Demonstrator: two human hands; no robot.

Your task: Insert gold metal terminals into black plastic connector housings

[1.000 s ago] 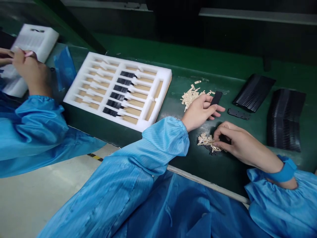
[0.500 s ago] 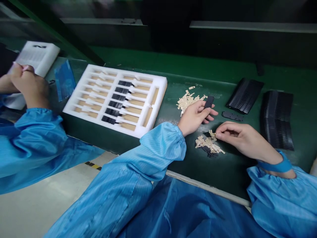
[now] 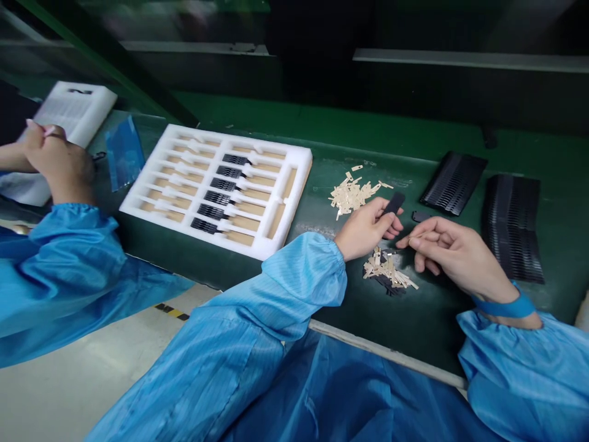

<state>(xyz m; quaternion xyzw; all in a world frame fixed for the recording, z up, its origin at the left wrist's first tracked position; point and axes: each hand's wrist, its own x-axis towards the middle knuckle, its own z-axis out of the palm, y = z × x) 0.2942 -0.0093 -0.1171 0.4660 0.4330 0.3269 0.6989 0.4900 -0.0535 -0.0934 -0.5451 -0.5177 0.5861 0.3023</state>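
My left hand is closed on a small flat black part, held just above the green bench. My right hand pinches a thin beige strip between thumb and forefinger, close to the black part. Under and between both hands lies a small heap of beige strips on a dark piece. A second, wider scatter of beige strips lies just beyond my left hand. Another flat black part rests on the bench behind my right fingers.
A white foam tray with several black parts in its slots lies to the left. Two stacks of black parts sit at the right. At far left a co-worker's hands work by another foam tray and a blue bag.
My right hand has lifted off the near heap with one beige strip and moved up toward the black part in my left hand. The left hand has drawn slightly nearer.
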